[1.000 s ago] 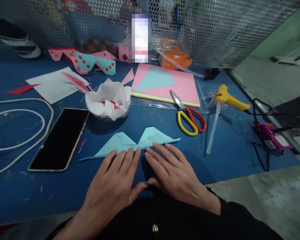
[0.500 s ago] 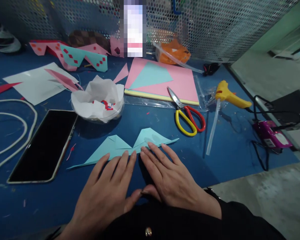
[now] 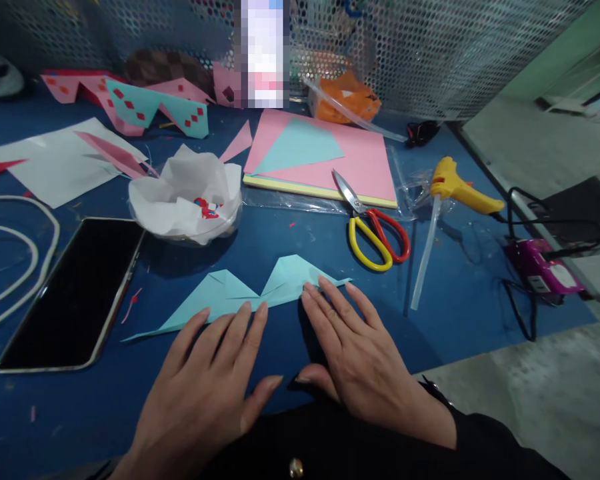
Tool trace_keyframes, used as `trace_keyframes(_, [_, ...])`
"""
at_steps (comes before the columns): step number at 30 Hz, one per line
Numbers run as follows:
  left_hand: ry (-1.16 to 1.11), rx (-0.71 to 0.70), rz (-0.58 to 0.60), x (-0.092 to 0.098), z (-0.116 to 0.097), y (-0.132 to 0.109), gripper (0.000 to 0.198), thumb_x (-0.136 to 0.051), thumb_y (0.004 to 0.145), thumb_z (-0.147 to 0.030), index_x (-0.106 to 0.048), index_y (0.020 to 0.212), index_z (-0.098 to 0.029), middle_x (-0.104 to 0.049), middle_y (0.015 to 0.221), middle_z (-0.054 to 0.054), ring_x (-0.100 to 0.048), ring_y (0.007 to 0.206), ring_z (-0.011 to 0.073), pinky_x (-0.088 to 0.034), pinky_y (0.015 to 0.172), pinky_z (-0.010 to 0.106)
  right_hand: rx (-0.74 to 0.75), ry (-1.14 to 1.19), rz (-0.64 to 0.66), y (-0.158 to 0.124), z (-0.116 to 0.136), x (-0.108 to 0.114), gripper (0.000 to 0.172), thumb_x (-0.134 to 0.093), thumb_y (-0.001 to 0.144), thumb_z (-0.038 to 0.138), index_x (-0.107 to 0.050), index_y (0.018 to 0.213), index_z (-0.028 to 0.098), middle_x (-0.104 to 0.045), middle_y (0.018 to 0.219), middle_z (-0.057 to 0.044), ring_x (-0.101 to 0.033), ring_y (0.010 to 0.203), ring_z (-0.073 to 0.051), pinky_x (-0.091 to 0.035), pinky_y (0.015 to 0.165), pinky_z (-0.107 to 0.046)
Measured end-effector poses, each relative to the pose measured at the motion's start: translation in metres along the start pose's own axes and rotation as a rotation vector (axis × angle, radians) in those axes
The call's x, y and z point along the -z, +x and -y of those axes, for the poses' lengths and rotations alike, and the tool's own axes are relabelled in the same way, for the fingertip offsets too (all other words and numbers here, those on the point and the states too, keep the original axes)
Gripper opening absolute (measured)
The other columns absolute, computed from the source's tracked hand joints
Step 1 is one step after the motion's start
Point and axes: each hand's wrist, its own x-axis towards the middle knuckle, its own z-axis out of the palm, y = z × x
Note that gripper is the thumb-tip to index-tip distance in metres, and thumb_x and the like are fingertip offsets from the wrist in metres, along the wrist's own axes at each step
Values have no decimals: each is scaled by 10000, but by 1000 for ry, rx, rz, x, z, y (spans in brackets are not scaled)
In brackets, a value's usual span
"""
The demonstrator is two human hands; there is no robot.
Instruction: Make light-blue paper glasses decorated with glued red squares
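Note:
A folded light-blue paper shape (image 3: 245,291) with two peaks lies flat on the blue table (image 3: 300,247). My left hand (image 3: 205,387) rests flat with fingers stretched out, its fingertips on the paper's lower edge near the middle. My right hand (image 3: 355,353) is also flat and open, fingertips pressing the paper's right part. Both hands hold nothing.
A black phone (image 3: 73,293) lies left, a white cord (image 3: 15,260) beyond it. A bowl of white paper (image 3: 185,193) sits behind the blue shape. Scissors (image 3: 370,223), a yellow glue gun (image 3: 455,190), pink and blue sheets (image 3: 325,157), finished paper pieces (image 3: 145,107) and a mesh wall (image 3: 430,53) stand further back.
My right hand has slid to the right along the paper's lower edge, opening a gap between the two hands. The view has shifted slightly to the right.

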Motion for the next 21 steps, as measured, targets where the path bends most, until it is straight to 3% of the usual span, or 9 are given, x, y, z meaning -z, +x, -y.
trace_keyframes(9, [-1, -5, -14, -1, 1, 2, 592, -541, 918, -430, -576, 1351, -28, -717, 1202, 213, -660, 966, 326, -399, 962, 516, -95, -32, -46, -11, -9, 0, 708, -408, 1014, 507, -397, 1464, -39, -463, 1533, -188, -301, 1490, -329, -190, 1221, -501])
trace_keyframes(21, [-22, 41, 3, 1, -3, 1, 581, -519, 947, -428, -562, 1374, -37, -711, 1212, 199, -655, 991, 342, -401, 978, 532, -207, -46, -75, -18, -14, 0, 792, -382, 994, 605, -414, 1456, -37, -501, 1497, -218, -365, 1455, -366, -220, 1200, -539])
